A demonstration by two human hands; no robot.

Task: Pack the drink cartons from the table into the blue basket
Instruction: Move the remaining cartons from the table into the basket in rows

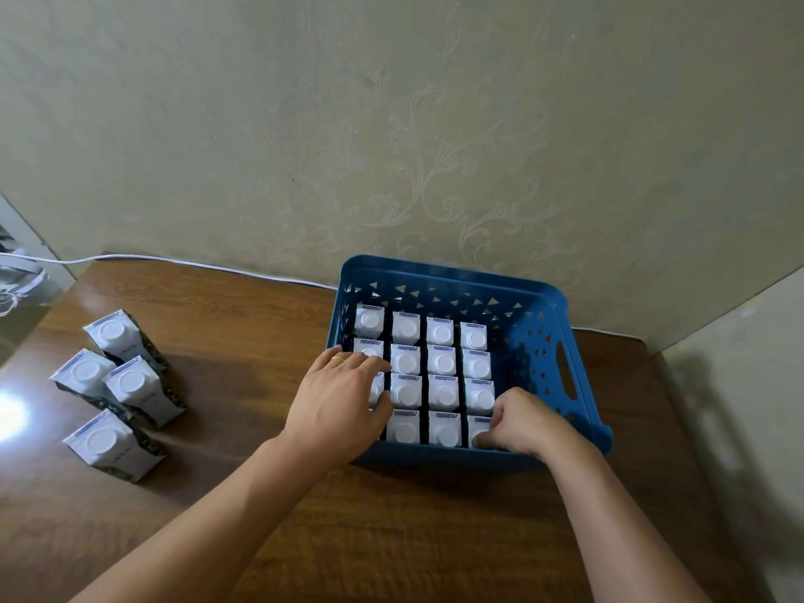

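The blue basket (561, 337) stands on the wooden table (269, 493) against the wall, with several white-capped drink cartons (443, 363) upright in rows inside. My left hand (337, 398) lies over the left column, fingers spread on the carton tops. My right hand (520, 422) is at the near right corner, its fingers curled round the top of the front-right carton (478, 426). Several more cartons (126, 380) stand on the table at the left.
A white cable (195, 265) runs along the back edge of the table by the patterned wall. The basket's right side has a handle slot (565, 369). Free room remains inside the basket along its right wall.
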